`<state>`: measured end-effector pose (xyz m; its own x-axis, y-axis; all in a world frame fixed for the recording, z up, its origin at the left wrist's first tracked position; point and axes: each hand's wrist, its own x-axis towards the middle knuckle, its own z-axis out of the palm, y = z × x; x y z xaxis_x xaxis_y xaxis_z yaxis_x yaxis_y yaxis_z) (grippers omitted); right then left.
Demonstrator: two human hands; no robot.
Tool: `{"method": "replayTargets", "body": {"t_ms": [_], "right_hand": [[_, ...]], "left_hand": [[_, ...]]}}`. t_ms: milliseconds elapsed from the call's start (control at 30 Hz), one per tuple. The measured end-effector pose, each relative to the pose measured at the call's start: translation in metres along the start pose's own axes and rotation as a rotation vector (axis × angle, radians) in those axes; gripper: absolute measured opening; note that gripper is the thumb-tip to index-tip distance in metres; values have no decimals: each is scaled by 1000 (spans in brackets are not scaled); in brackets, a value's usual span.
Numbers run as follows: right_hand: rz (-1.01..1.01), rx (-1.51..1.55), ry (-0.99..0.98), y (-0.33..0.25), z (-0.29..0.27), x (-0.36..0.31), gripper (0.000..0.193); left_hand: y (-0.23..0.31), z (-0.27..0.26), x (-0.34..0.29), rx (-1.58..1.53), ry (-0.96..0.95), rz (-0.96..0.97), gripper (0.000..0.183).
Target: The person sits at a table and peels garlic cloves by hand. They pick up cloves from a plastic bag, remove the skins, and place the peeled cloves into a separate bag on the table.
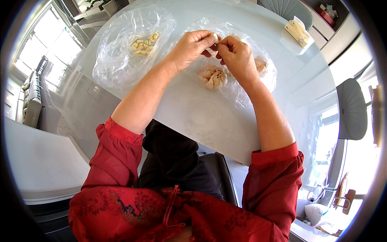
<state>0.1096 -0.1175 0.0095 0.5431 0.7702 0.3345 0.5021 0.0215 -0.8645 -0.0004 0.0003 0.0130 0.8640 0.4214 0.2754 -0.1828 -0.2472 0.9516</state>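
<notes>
A small pale garlic clove (215,38) is pinched between the fingertips of my two hands, above the far middle of the table. My left hand (195,45) grips it with thumb and fingers from the left. From the right, the fingers of my right hand (237,55) close on its other side. Just below my hands lies an opened garlic head (213,76), partly broken apart, by a clear plastic bag (238,94). Another piece of garlic (260,64) shows to the right of my right hand, partly hidden. Peeled cloves (144,43) rest in a heap on a second clear bag (111,66) at the left.
The pale glossy table (197,121) has a curved rim. On its far right lies a yellowish tissue pack (298,33). Grey chairs (352,109) stand at the right and beyond the far edge. A window (48,40) is at the left.
</notes>
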Motion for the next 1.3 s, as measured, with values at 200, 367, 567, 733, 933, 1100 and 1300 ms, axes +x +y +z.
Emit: {"method": "replayTargets", "body": {"t_ms": [200, 367, 567, 733, 933, 1100, 1300], "right_hand": [[39, -5, 3, -9, -3, -1, 23], [28, 39, 47, -13, -2, -2, 23], [-67, 45, 56, -8, 1, 0, 23], [-75, 4, 84, -6, 0, -1, 20], [-89, -31, 127, -3, -1, 0, 17], [-83, -77, 111, -9, -1, -2, 18], [-102, -93, 126, -7, -2, -1, 17]], "left_hand": [[0, -1, -1, 21, -5, 21, 29], [2, 2, -1, 24, 29, 34, 29], [-3, 0, 1, 66, 54, 24, 31], [-3, 2, 0, 6, 9, 30, 33], [-2, 4, -1, 11, 2, 55, 32], [-5, 3, 1, 107, 43, 57, 29], [-4, 5, 1, 70, 32, 88, 28]]}}
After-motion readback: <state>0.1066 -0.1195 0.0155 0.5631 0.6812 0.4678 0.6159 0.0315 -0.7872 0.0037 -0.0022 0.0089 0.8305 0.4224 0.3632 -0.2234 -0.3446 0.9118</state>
